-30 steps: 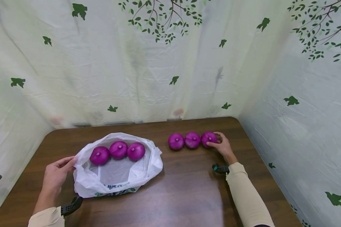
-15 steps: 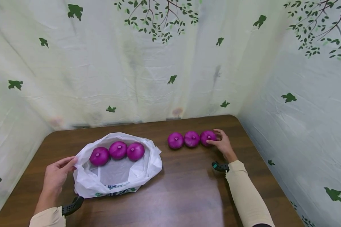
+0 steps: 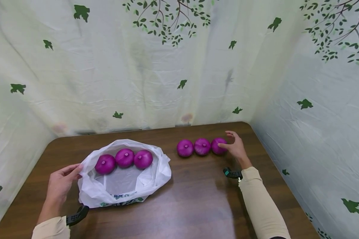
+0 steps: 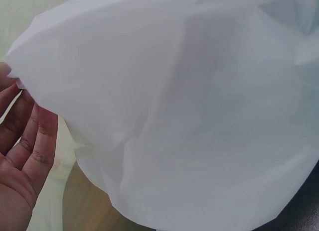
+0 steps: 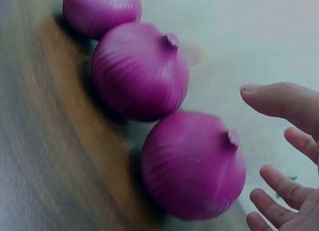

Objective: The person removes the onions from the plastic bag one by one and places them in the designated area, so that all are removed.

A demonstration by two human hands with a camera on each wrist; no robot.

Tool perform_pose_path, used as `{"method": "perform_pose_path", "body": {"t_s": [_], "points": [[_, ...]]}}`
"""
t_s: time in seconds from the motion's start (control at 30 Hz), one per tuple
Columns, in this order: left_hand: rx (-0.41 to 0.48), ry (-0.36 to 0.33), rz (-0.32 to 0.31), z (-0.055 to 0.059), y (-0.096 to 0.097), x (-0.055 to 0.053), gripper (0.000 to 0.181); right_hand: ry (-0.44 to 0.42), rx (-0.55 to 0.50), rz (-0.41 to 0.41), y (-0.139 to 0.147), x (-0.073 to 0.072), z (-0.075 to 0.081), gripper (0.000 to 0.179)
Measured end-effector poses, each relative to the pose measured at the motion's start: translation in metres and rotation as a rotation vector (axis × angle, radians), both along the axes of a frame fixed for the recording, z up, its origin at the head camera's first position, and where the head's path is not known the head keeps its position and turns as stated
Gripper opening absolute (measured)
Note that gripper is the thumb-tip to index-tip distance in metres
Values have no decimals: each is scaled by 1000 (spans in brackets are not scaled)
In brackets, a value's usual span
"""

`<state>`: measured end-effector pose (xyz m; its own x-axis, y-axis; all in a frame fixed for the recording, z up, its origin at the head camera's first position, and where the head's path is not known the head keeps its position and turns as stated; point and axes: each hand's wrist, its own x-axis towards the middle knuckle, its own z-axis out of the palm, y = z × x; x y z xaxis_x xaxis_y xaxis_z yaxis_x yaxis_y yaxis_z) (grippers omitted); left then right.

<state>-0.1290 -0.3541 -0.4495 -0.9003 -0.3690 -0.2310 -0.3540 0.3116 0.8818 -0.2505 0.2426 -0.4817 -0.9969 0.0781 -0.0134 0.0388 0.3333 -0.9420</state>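
Note:
My left hand (image 3: 60,181) pinches the left rim of a white plastic bag (image 3: 155,186), which lies with its mouth spread wide. Inside sit three purple onions, a left one (image 3: 105,164), a middle one (image 3: 124,157) and a right one (image 3: 143,159). Three more onions stand in a row on the table: one at the left (image 3: 185,148), one in the middle (image 3: 202,146) and one at the right end (image 3: 218,146). Beside this last onion is my right hand (image 3: 237,147), fingers spread apart. In the right wrist view its thumb and fingers (image 5: 284,191) are off the onion.
The brown wooden table (image 3: 194,199) reaches back to a pale curtain (image 3: 155,83) printed with leaves. Another curtain side (image 3: 323,132) runs along the right edge of the table. Dark straps with devices sit on both wrists.
My right hand has come away from the rightmost onion, its fingers spreading and lifting a little. That onion stays in the row. My left hand still pinches the bag rim.

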Motion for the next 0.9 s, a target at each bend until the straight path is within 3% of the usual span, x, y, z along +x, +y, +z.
{"method": "perform_pose_path", "body": {"t_s": [0.5, 0.9], "points": [[15, 6, 0, 0, 1, 1, 68, 146, 124, 37, -27, 2, 22, 66], [6, 11, 8, -1, 3, 1, 65, 191, 13, 96, -53, 5, 34, 66]]}}
